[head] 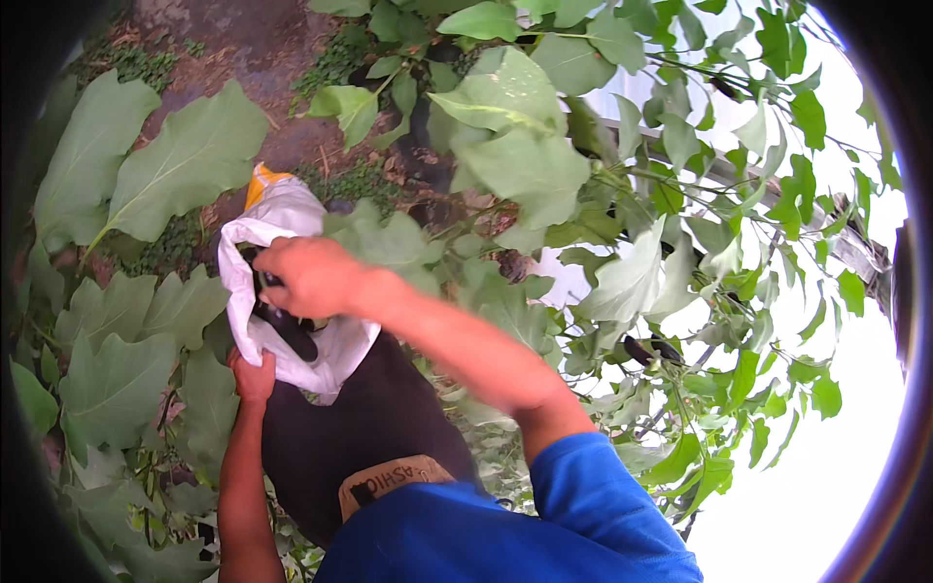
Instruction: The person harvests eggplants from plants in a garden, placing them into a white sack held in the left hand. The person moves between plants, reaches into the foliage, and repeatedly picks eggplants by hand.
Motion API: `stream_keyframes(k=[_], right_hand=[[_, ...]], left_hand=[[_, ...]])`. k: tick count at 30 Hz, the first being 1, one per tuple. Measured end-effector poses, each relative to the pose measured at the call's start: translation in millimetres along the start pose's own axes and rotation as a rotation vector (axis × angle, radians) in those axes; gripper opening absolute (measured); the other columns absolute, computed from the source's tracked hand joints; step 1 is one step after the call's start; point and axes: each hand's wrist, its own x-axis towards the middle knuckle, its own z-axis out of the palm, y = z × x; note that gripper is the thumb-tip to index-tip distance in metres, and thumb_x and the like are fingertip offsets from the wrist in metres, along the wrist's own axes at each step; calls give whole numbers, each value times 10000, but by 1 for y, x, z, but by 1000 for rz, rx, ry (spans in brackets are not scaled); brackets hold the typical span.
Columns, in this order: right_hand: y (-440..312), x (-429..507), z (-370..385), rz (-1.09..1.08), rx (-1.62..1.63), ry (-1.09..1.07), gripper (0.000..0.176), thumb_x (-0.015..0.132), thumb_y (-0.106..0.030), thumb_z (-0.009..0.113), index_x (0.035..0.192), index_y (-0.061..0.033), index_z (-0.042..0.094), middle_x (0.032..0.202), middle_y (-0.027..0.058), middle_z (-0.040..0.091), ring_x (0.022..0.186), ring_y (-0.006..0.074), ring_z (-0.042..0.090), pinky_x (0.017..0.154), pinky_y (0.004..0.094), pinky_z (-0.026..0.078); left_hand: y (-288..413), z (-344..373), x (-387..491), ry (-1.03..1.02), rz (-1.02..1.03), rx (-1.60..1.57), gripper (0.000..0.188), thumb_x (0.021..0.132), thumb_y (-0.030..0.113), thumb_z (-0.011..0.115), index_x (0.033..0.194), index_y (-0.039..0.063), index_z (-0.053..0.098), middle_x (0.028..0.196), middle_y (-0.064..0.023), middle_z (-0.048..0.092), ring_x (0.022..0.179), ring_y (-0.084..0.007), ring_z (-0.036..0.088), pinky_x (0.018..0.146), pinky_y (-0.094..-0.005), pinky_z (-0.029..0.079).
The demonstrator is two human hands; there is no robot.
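Observation:
A white woven sack (280,369) stands before my legs with its mouth spread. My left hand (254,374) grips the sack's near left rim. My right hand (313,277) is over the opening, its fingers curled around a dark glossy eggplant (271,280) that shows only in part. Below that hand, inside the sack, lie dark purple eggplants (299,337); the sack's depth and most of its contents are hidden by the hand and the folded rim.
Broad-leaved eggplant plants (120,386) crowd the left side, and taller ones (525,167) lean in from the right. Dark eggplants (652,350) hang on the right. Bare soil (255,65) with low weeds lies ahead. A wooden rail (838,244) crosses the far right.

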Motion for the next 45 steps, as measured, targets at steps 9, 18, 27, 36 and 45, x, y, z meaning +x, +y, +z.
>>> stream_keyframes(k=[9,18,27,36,45], right_hand=[[136,-93,-358,922,-422,-108,378,1017,-360,682,1113,-1,753,860,72,737,757,154,658,732,349,554],[207,-110,-327,965,-1191,-587,324,915,-362,724,1176,-189,804,1243,41,771,1198,276,718,968,454,570],[245,-133,-377,1357,-842,-957,446,768,-419,841,1062,-87,801,1057,135,783,987,309,749,880,439,586],[190,-180,-369,1455,-334,-517,615,750,-516,865,1085,-9,774,1060,161,779,963,287,725,875,425,559],[102,-184,-306,894,125,281,783,855,-208,906,1461,46,480,1180,123,689,1029,199,667,902,326,535]], left_hand=[[9,6,-3,55,-71,-23,360,797,226,713,1018,-58,717,1039,-277,685,1009,-484,648,904,-556,523],[13,8,2,63,-14,10,335,782,216,706,997,-40,729,994,-272,684,957,-483,658,852,-573,525],[22,2,1,55,-77,75,307,777,230,730,928,-37,719,980,-265,679,934,-471,656,840,-562,529],[21,8,3,85,-56,67,282,760,213,735,925,-15,721,994,-253,683,931,-464,651,849,-571,514],[27,-1,5,72,44,103,230,759,191,711,901,11,735,895,-230,707,889,-455,658,849,-577,516]])
